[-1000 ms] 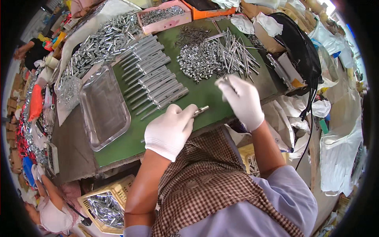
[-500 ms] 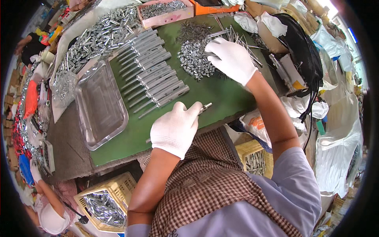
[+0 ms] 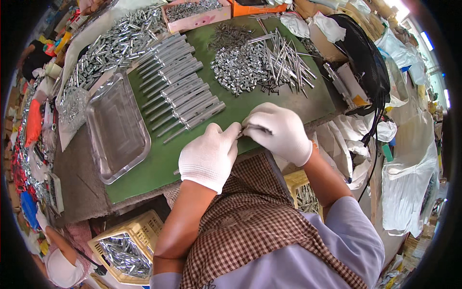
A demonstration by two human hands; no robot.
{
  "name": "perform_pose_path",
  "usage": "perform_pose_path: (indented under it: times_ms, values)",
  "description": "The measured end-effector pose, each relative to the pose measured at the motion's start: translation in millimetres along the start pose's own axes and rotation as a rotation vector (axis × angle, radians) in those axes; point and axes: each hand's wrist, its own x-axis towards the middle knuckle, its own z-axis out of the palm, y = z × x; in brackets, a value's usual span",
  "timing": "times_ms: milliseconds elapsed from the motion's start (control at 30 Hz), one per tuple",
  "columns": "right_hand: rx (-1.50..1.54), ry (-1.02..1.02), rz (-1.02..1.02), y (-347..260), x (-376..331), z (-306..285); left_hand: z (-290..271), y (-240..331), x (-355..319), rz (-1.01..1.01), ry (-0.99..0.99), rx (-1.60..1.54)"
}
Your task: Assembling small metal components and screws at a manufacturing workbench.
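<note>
My left hand (image 3: 207, 156), in a white knitted glove, is closed around a slim metal tube whose thin rod end (image 3: 177, 172) pokes out by the wrist. My right hand (image 3: 276, 132), gloved too, meets the left fingertips at the tube's other end. Its fingers are pinched, and what they hold is hidden. Beyond the hands, a row of silver metal tubes with thin rods (image 3: 185, 91) lies on the green mat (image 3: 163, 168). Piles of small silver metal pieces (image 3: 236, 72), dark small pins (image 3: 231, 37) and thin metal rods (image 3: 291, 62) lie at the far right.
A shallow metal tray (image 3: 118, 130) stands left of the row. Behind it is a heap of metal tubes (image 3: 120, 43), with a pink box (image 3: 197, 14) of small parts beside it. Yellow crates (image 3: 154, 226) of metal parts sit below the table. Another person's arm (image 3: 60, 241) shows at lower left.
My right hand has come back from the pile of small silver pieces and now meets my left hand at the tube's end. The left hand keeps its hold on the tube.
</note>
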Motion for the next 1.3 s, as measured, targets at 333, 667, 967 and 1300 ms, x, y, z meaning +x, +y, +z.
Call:
perform_pose_path:
  times_ms: [333, 667, 967, 1300]
  values:
    - [-0.305, 0.102, 0.043, 34.7, 37.2, -5.0, 2.7, 1.9, -0.2, -0.021, 0.036, 0.004]
    - [-0.304, 0.047, -0.025, 27.3, 34.5, -5.9, 4.6, 0.2, -0.5, -0.015, 0.048, 0.008]
    - [0.002, -0.036, -0.077, 3.3, 1.0, 1.5, 1.0, 0.6, -1.8, -0.001, 0.036, -0.002]
    - [0.085, -0.129, 0.087, 0.5, 3.5, -3.0, 2.8, 2.5, -3.6, 0.003, 0.063, 0.011]
